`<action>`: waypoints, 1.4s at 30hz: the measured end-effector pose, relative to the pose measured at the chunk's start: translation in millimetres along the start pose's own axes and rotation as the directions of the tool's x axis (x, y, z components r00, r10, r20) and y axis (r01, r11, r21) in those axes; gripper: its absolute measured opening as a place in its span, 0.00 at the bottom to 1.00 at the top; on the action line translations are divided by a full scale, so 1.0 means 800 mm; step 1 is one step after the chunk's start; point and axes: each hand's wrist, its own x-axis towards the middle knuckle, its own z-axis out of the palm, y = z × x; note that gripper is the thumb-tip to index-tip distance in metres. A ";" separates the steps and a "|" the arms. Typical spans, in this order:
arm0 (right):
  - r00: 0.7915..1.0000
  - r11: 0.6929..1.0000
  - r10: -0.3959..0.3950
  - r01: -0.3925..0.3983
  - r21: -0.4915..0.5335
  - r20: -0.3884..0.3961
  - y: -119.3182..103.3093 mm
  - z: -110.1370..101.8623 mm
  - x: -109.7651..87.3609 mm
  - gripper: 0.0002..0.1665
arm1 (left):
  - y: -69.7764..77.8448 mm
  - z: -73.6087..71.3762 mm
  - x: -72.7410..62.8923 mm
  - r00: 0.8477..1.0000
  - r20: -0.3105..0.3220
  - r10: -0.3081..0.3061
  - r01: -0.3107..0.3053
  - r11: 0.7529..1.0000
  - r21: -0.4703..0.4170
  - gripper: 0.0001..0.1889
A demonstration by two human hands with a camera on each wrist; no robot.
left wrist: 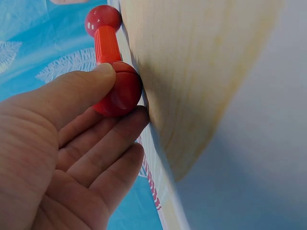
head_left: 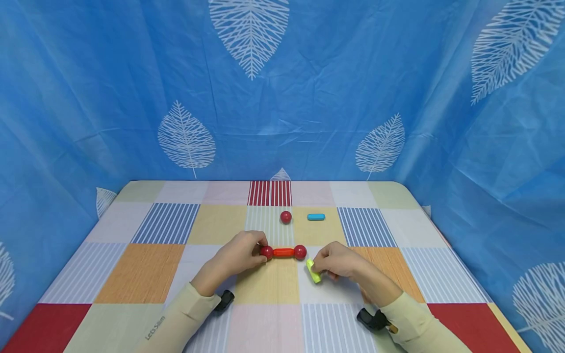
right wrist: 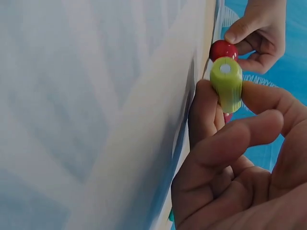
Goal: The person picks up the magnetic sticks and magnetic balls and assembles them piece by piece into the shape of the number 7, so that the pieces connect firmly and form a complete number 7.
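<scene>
My left hand (head_left: pixel 243 251) holds the left red ball (left wrist: pixel 123 91) of a joined piece, thumb on one side and fingers on the other. From that ball an orange-red ridged rod (head_left: pixel 283 252) runs to a second red ball (head_left: pixel 300 252). In the head view the piece lies along the table, left to right. Just right of it, my right hand (head_left: pixel 340 261) pinches a yellow-green ridged rod (head_left: pixel 313 271) between thumb and finger. The rod tilts close by the second ball. A pale round spot marks its end in the right wrist view.
Farther back on the table lie a loose red ball (head_left: pixel 286 217) and a short blue rod (head_left: pixel 316 216). A patchwork-patterned cloth (head_left: pixel 273 318) covers the table. Blue curtains (head_left: pixel 282 113) with white leaf prints hang behind it and at both sides.
</scene>
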 end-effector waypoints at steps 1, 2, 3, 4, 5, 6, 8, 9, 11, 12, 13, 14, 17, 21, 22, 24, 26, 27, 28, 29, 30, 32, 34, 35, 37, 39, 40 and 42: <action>1.000 1.000 0.000 0.000 0.006 0.009 0.000 0.001 0.000 0.06 | 0.000 0.000 0.000 1.000 0.001 -0.003 0.003 1.000 -0.001 0.10; 1.000 1.000 -0.002 0.002 0.009 0.019 0.000 0.002 -0.001 0.06 | 0.000 0.000 0.000 1.000 0.003 -0.005 0.005 1.000 -0.002 0.10; 1.000 1.000 -0.006 0.005 0.016 0.028 0.000 0.003 -0.001 0.07 | 0.000 0.000 0.000 1.000 0.002 -0.005 0.005 1.000 -0.004 0.10; 0.999 1.000 -0.011 0.010 0.022 0.037 0.001 0.004 -0.001 0.07 | 0.000 0.000 0.000 1.000 0.002 -0.005 0.005 1.000 -0.003 0.10; 0.999 1.000 -0.013 0.012 0.029 0.046 0.001 0.005 -0.001 0.07 | 0.000 0.000 0.000 1.000 0.001 -0.004 0.004 1.000 -0.002 0.10; 0.998 0.999 -0.016 0.014 0.043 0.056 0.001 0.006 -0.001 0.07 | 0.000 0.000 0.000 1.000 0.000 -0.003 0.003 1.000 -0.001 0.10; 0.997 0.997 -0.022 0.016 0.078 0.075 0.002 0.008 0.000 0.07 | 0.000 -0.001 0.000 1.000 0.000 -0.001 0.001 1.000 0.000 0.10; 0.996 0.995 -0.024 0.016 0.097 0.083 0.002 0.008 0.001 0.07 | 0.000 -0.001 0.000 1.000 0.000 0.000 0.000 1.000 0.001 0.10; 0.995 0.991 -0.022 0.009 0.135 0.094 0.001 0.010 0.002 0.07 | 0.000 0.000 0.000 1.000 0.001 0.001 -0.001 1.000 0.002 0.10; 0.995 0.988 -0.019 0.003 0.157 0.101 0.000 0.011 0.002 0.07 | 0.000 0.000 0.000 1.000 0.003 0.001 -0.001 1.000 0.003 0.10; 0.994 0.985 -0.016 -0.003 0.174 0.106 -0.001 0.012 0.002 0.07 | 0.000 0.000 0.000 1.000 0.003 0.001 -0.001 1.000 0.004 0.10; 0.993 0.980 -0.010 -0.013 0.199 0.114 -0.002 0.013 0.003 0.08 | 0.000 0.000 0.000 1.000 0.004 0.003 -0.003 1.000 0.006 0.10; 0.990 0.961 0.012 -0.050 0.271 0.140 -0.004 0.016 0.004 0.08 | 0.000 0.000 0.000 1.000 0.005 0.003 -0.003 1.000 0.007 0.11; 0.986 0.938 0.046 -0.099 0.332 0.162 -0.004 0.020 0.006 0.08 | 0.000 0.000 0.001 1.000 0.005 -0.002 0.002 1.000 0.008 0.11; 0.985 0.934 0.052 -0.106 0.340 0.165 -0.004 0.021 0.007 0.08 | 0.000 0.000 0.001 1.000 0.006 -0.004 0.004 1.000 0.009 0.11; 0.984 0.929 0.066 -0.121 0.349 0.165 -0.004 0.022 0.008 0.08 | 0.000 0.000 0.001 1.000 0.007 -0.008 0.008 1.000 0.009 0.11; 0.984 0.926 0.078 -0.132 0.354 0.161 -0.003 0.023 0.009 0.08 | 0.001 0.000 0.001 1.000 0.006 -0.009 0.009 1.000 0.010 0.11; 0.984 0.925 0.083 -0.135 0.356 0.158 -0.003 0.023 0.009 0.09 | 0.001 0.000 0.001 1.000 0.006 -0.008 0.008 1.000 0.011 0.11; 0.983 0.923 0.092 -0.143 0.358 0.156 -0.003 0.023 0.010 0.09 | 0.001 0.001 0.000 1.000 0.005 -0.008 0.008 1.000 0.012 0.11; 0.983 0.922 0.100 -0.149 0.358 0.152 -0.003 0.023 0.010 0.09 | 0.001 0.001 0.000 1.000 0.005 -0.007 0.007 1.000 0.012 0.11; 0.983 0.921 0.106 -0.154 0.358 0.150 -0.003 0.023 0.010 0.09 | 0.001 0.001 0.000 1.000 0.005 -0.006 0.006 1.000 0.012 0.11; 0.982 0.920 0.116 -0.162 0.356 0.146 -0.002 0.024 0.011 0.10 | 0.001 0.001 0.000 1.000 0.004 -0.002 0.002 1.000 0.013 0.11; 0.982 0.922 0.120 -0.164 0.352 0.144 -0.002 0.024 0.012 0.10 | 0.001 0.001 0.000 1.000 0.004 -0.002 0.002 1.000 0.014 0.11; 0.983 0.923 0.118 -0.162 0.350 0.143 -0.002 0.024 0.012 0.11 | 0.002 0.001 0.000 1.000 0.004 -0.002 0.002 1.000 0.015 0.11; 0.984 0.926 0.113 -0.156 0.343 0.140 -0.001 0.024 0.013 0.11 | 0.002 0.001 0.000 1.000 0.003 -0.002 0.002 1.000 0.020 0.11; 0.984 0.929 0.109 -0.151 0.339 0.140 -0.001 0.024 0.014 0.11 | 0.002 0.001 0.000 1.000 0.005 -0.003 0.003 1.000 0.022 0.11; 0.984 0.930 0.109 -0.151 0.336 0.141 -0.001 0.024 0.014 0.11 | 0.002 0.001 0.000 1.000 0.005 -0.001 0.001 1.000 0.025 0.11; 0.984 0.933 0.104 -0.146 0.329 0.141 -0.001 0.024 0.013 0.11 | 0.003 0.002 0.000 1.000 0.006 0.002 -0.002 1.000 0.026 0.11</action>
